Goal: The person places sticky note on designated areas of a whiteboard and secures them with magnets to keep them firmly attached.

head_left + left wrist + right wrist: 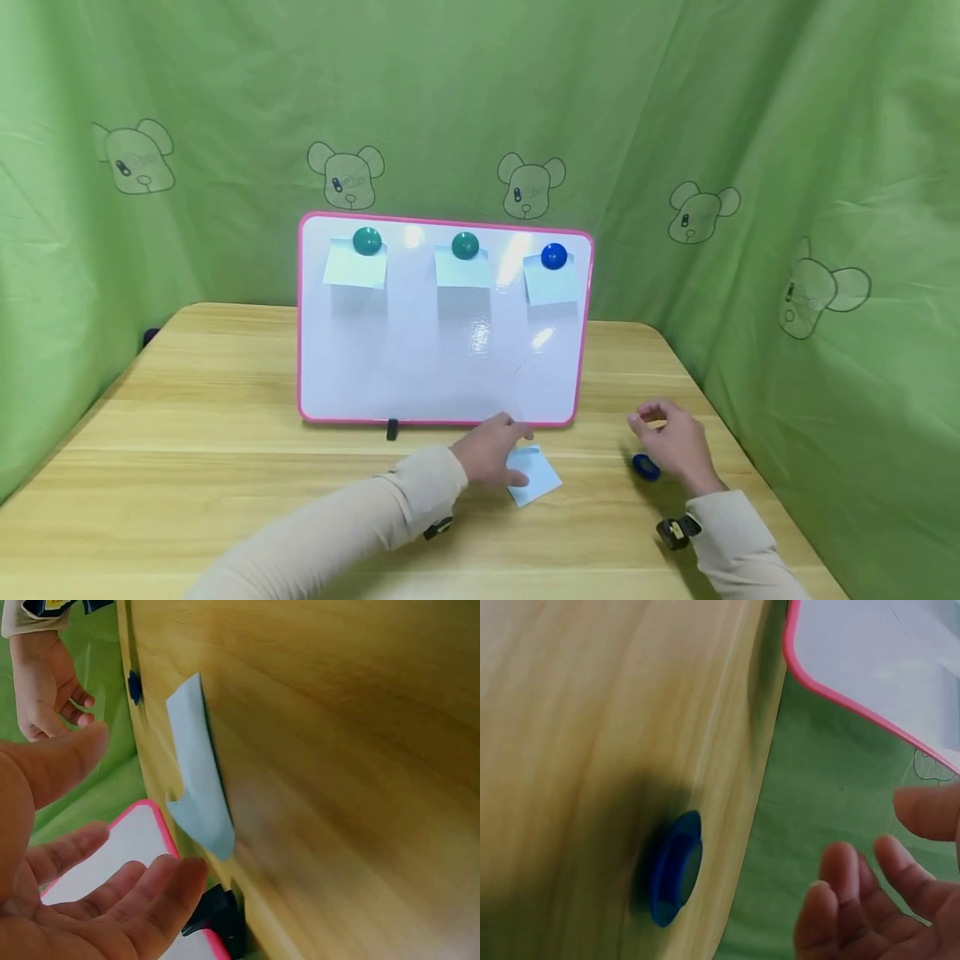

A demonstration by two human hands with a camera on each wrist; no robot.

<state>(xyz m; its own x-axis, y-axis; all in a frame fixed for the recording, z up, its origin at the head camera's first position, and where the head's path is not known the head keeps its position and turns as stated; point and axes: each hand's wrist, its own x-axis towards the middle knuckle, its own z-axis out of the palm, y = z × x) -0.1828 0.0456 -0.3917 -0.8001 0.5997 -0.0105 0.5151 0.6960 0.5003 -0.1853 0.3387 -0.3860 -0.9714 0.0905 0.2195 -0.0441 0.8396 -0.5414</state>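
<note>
A pale blue sticky note point(537, 481) lies on the table just in front of the whiteboard point(435, 358), its far edge bent upward. Over its left side hovers my left hand point(489, 451), fingers spread; in the left wrist view a gap shows between this hand point(97, 907) and the note point(199, 765). To the right, my right hand point(675, 439) hangs in the air with loosely bent fingers and nothing in them. Below it a round blue magnet point(646, 467) lies on the table; the right wrist view shows the magnet point(676, 870) apart from the fingers.
The pink-framed board carries three pale notes, held by a green magnet point(367, 241), another green magnet point(465, 246) and a blue magnet point(554, 256). A black foot point(392, 429) juts from its base. Green curtain point(450, 100) surrounds the wooden table point(187, 467).
</note>
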